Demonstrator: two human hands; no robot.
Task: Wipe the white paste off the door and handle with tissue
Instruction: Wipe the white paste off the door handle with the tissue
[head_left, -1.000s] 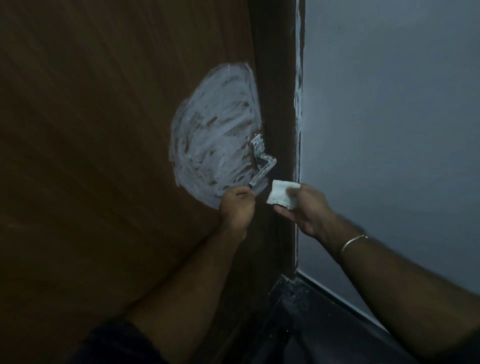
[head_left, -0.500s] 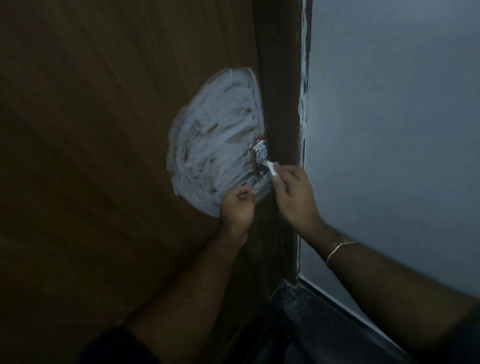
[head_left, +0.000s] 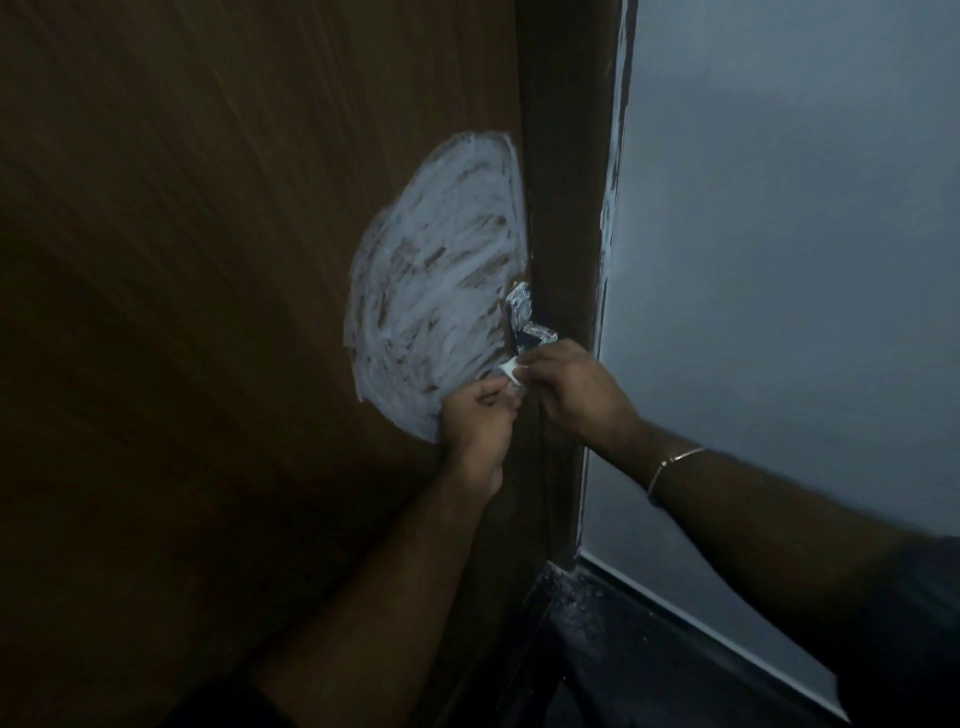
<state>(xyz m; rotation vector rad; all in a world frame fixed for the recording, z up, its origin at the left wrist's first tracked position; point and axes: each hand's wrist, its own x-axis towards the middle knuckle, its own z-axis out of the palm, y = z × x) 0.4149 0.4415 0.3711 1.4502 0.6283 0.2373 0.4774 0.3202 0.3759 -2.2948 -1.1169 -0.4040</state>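
Both hands meet just below the metal handle (head_left: 527, 325), the right hand (head_left: 574, 387) pinching the tissue (head_left: 511, 370) and the left hand (head_left: 475, 415) curled against the paste-smeared door (head_left: 208, 260), its hold unclear.

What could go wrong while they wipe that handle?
The tissue is a tiny wad in the right hand, so it may soak up fast and just smear paste around. The left hand sits right against the pasted patch on the door and could get messy.
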